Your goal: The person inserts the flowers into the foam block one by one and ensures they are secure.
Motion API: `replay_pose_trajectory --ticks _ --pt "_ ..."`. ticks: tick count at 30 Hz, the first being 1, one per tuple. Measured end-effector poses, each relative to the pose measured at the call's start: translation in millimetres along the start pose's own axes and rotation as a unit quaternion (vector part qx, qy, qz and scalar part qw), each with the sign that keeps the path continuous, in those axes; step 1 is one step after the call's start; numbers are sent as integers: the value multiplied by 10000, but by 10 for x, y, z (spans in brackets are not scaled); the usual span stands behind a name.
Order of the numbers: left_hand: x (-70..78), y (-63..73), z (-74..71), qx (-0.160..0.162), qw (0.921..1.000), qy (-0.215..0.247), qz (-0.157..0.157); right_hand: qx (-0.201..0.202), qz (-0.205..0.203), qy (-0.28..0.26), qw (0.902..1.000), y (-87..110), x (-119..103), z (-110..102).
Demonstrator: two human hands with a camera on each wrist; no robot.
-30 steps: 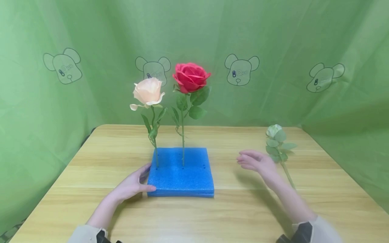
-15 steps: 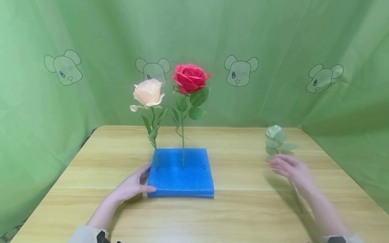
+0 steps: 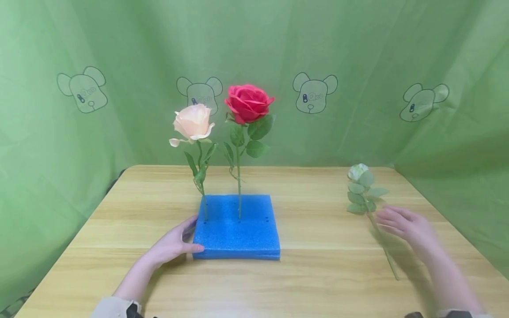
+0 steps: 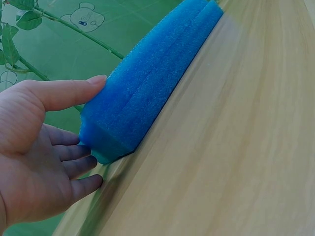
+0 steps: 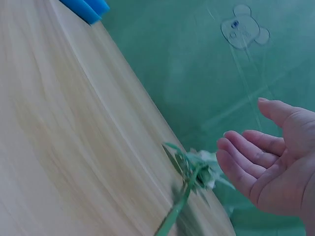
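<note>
My left hand rests at the left side of a blue foam block. Its straight thumb touches the block's front corner, and the loosely extended fingers lie along the side, as the left wrist view also shows. A pale pink rose and a red rose stand upright with their stems in the foam. On the right lies a white-green flower with grey-green leaves, its stem pointing toward me. Just right of that stem hovers my right hand; its palm holds nothing and the fingers are relaxed.
Small holes dot the foam's right part. The wooden table ends at the back before a green curtain printed with bear heads. The curtain also hangs on both sides.
My right hand has moved rightward, across the lying flower, to the right side of its stem. The left hand, foam block and both standing roses stay in place.
</note>
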State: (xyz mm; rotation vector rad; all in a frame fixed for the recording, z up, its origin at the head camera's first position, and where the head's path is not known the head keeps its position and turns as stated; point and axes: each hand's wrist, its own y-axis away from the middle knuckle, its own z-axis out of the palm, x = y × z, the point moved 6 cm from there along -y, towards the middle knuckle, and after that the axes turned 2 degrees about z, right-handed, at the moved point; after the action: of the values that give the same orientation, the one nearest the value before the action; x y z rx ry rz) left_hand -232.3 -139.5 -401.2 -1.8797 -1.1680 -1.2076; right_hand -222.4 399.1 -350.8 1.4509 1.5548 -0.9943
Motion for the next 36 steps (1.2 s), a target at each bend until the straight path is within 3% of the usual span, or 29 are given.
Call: replay_pose_trajectory --ticks 6,11,13,16,19,21,30,36 --pt "-6 2 5 -14 10000 47 -12 60 296 352 9989 -17 128 -123" --pt "4 6 -3 11 10000 8 -6 81 699 1067 9918 -53 252 -183" --pt "8 7 -6 16 10000 -16 -8 0 781 759 9941 -67 317 -186" --pt "11 6 -6 2 10000 -36 -6 -131 759 -605 9952 -88 429 -167" --pt "10 4 -3 -9 10000 -44 -5 -302 675 -1977 9775 -105 530 -138" --pt "9 3 -2 -11 10000 -66 9 -346 599 -2315 9704 -111 572 -123" --pt "2 1 -5 -5 9999 -166 17 -384 684 -1964 9774 -143 618 -70" --pt "14 2 -4 0 9999 -157 -17 -257 1001 -1747 9792 -152 632 -68"
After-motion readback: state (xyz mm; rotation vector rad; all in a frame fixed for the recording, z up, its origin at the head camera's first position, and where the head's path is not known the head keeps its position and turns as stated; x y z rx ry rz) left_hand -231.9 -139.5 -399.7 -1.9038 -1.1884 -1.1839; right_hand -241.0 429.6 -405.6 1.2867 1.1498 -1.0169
